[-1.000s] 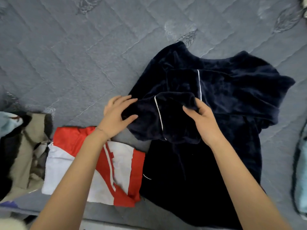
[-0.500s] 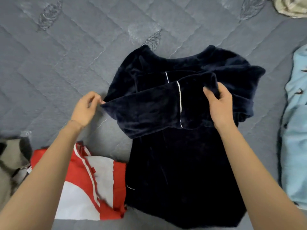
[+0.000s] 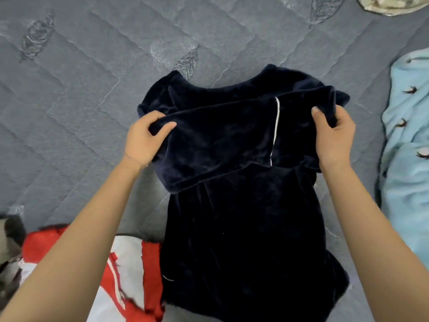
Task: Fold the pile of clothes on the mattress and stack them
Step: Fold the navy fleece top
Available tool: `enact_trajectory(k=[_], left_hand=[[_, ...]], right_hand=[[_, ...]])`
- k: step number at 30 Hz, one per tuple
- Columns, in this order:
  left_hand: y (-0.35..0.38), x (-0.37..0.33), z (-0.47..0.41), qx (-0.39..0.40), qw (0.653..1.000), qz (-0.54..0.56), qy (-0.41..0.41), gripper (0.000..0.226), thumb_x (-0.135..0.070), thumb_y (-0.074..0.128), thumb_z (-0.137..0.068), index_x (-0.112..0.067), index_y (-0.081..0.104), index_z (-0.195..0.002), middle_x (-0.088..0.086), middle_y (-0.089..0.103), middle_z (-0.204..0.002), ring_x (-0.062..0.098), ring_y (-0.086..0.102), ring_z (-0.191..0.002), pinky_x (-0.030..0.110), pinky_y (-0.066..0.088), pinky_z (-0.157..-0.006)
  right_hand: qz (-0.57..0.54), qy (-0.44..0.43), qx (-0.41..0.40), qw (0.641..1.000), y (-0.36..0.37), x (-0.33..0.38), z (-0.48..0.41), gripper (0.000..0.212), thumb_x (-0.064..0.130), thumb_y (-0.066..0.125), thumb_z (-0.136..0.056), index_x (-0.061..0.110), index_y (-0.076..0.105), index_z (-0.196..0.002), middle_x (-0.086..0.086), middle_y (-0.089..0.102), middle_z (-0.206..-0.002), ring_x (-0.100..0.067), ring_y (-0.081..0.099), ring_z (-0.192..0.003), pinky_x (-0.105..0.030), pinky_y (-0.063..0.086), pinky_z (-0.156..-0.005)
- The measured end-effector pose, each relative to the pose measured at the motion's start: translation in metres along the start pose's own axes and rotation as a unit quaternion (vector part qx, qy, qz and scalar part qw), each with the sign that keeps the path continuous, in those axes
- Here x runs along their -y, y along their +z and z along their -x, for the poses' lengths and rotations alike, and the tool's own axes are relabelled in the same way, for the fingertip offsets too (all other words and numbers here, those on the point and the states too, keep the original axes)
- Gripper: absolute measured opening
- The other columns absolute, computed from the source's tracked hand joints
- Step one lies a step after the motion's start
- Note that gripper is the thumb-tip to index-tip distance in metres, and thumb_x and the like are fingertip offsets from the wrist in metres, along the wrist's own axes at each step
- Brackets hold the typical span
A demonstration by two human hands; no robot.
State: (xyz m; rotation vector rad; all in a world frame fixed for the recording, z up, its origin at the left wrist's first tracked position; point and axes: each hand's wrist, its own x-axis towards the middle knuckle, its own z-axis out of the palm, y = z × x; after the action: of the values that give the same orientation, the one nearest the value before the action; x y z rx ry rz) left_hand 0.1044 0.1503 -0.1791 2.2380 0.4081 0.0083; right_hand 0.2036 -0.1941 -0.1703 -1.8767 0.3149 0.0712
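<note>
A dark navy velvet top [image 3: 243, 228] with thin white piping lies flat on the grey quilted mattress [image 3: 92, 89], neckline away from me. One sleeve is stretched sideways across its chest. My left hand [image 3: 145, 138] grips the sleeve's left end, thumb on top. My right hand [image 3: 334, 138] grips the cuff end at the right shoulder, just past the white piping line.
A folded red and white garment [image 3: 130, 275] lies at the lower left, touching the navy top's hem side. Grey and beige clothes [image 3: 9, 252] sit at the far left edge. A light blue printed garment [image 3: 408, 159] lies at the right; a pale item [image 3: 392, 3] at top right.
Both hands have drawn the sleeve out wider across the chest; the right hand moved right to the shoulder, and the left hand now grips the sleeve's left end with a fuller hold.
</note>
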Motion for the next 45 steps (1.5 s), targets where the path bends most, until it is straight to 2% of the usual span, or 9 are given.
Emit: enact_trajectory(k=[2,6,10,13,17,22,29,41,45], left_hand=[[0.002,-0.013,-0.019,-0.038,0.998,-0.04,0.024,0.023,-0.046,0.063,-0.087,-0.023,0.065,-0.084,-0.021,0.063,-0.077,-0.003,0.057,-0.074,0.022,0.045,-0.076],[0.008,-0.025,-0.052,-0.061,0.949,-0.294,0.101,0.041,-0.056,0.056,-0.087,-0.018,0.07,-0.093,0.007,0.066,-0.087,0.032,0.055,-0.087,0.04,0.033,-0.08],[0.041,-0.04,-0.049,-0.001,0.937,-0.338,0.089,0.044,-0.049,0.05,-0.093,-0.024,0.057,-0.128,0.006,0.053,-0.129,0.03,0.042,-0.123,0.043,0.023,-0.099],[0.07,-0.05,-0.029,0.059,0.924,-0.348,0.149,0.052,-0.047,0.043,-0.096,-0.026,0.042,-0.144,0.009,0.034,-0.152,0.029,0.025,-0.143,0.051,0.009,-0.115],[0.11,-0.054,-0.008,0.139,0.885,-0.422,0.14,0.064,-0.058,0.017,-0.095,-0.031,0.013,-0.153,0.007,0.008,-0.161,0.028,0.004,-0.148,0.054,-0.004,-0.116],[0.128,-0.05,-0.011,0.163,0.862,-0.473,0.087,0.067,-0.06,0.01,-0.095,-0.03,-0.005,-0.153,0.006,-0.006,-0.162,0.027,-0.007,-0.148,0.055,-0.005,-0.117],[0.109,-0.059,0.061,0.069,0.901,-0.401,0.149,0.064,-0.056,0.024,-0.099,-0.027,0.011,-0.154,0.012,0.004,-0.161,0.032,0.003,-0.148,0.057,0.002,-0.116],[0.115,-0.003,0.299,0.183,0.919,-0.345,-0.056,0.059,-0.039,0.052,-0.096,-0.025,0.031,-0.149,0.016,0.016,-0.158,0.033,0.013,-0.146,0.064,0.021,-0.111],[0.108,-0.003,0.315,0.11,0.936,-0.32,-0.099,0.055,-0.042,0.039,-0.098,-0.022,0.031,-0.149,0.022,0.018,-0.156,0.038,0.016,-0.145,0.056,0.014,-0.113]], right_hand=[[0.005,0.0,-0.016,1.0,-0.007,0.0,-0.011,0.008,0.024,0.062,-0.091,0.02,0.061,-0.084,0.008,0.057,-0.077,-0.004,0.053,-0.075,-0.022,0.047,-0.073],[0.038,0.028,-0.017,0.999,-0.015,-0.005,-0.029,0.007,0.024,0.062,-0.092,0.021,0.062,-0.086,0.009,0.062,-0.081,0.0,0.058,-0.075,-0.022,0.05,-0.073],[0.186,0.043,0.009,0.982,-0.008,-0.017,-0.031,0.043,0.027,0.064,-0.091,0.01,0.053,-0.129,-0.005,0.059,-0.121,-0.019,0.055,-0.114,-0.016,0.038,-0.091],[0.343,-0.089,0.011,0.935,-0.001,-0.019,-0.017,0.07,0.029,0.066,-0.089,0.011,0.033,-0.148,-0.016,0.038,-0.146,-0.029,0.035,-0.136,-0.034,0.027,-0.113],[0.466,-0.249,0.072,0.846,0.011,-0.022,-0.006,0.059,0.036,0.057,-0.091,0.014,0.042,-0.144,-0.016,0.024,-0.157,-0.038,0.014,-0.147,-0.05,0.002,-0.118],[0.562,-0.168,0.207,0.783,0.024,-0.044,-0.004,0.073,0.057,0.027,-0.099,0.021,0.001,-0.156,-0.008,0.006,-0.163,-0.028,-0.003,-0.15,-0.047,-0.005,-0.12],[0.477,-0.196,0.193,0.835,0.002,-0.044,0.037,0.071,0.058,0.036,-0.097,0.029,0.01,-0.155,-0.007,0.007,-0.163,-0.03,0.0,-0.15,-0.047,-0.004,-0.119],[0.506,-0.089,0.32,0.796,-0.087,-0.124,0.205,0.075,0.056,0.047,-0.094,0.03,0.012,-0.155,-0.009,0.005,-0.163,-0.029,0.001,-0.15,-0.05,0.0,-0.12],[0.431,-0.106,0.256,0.859,-0.113,-0.135,0.216,0.068,0.045,0.057,-0.092,0.02,0.033,-0.151,-0.014,0.023,-0.158,-0.033,0.017,-0.147,-0.054,0.012,-0.118]])
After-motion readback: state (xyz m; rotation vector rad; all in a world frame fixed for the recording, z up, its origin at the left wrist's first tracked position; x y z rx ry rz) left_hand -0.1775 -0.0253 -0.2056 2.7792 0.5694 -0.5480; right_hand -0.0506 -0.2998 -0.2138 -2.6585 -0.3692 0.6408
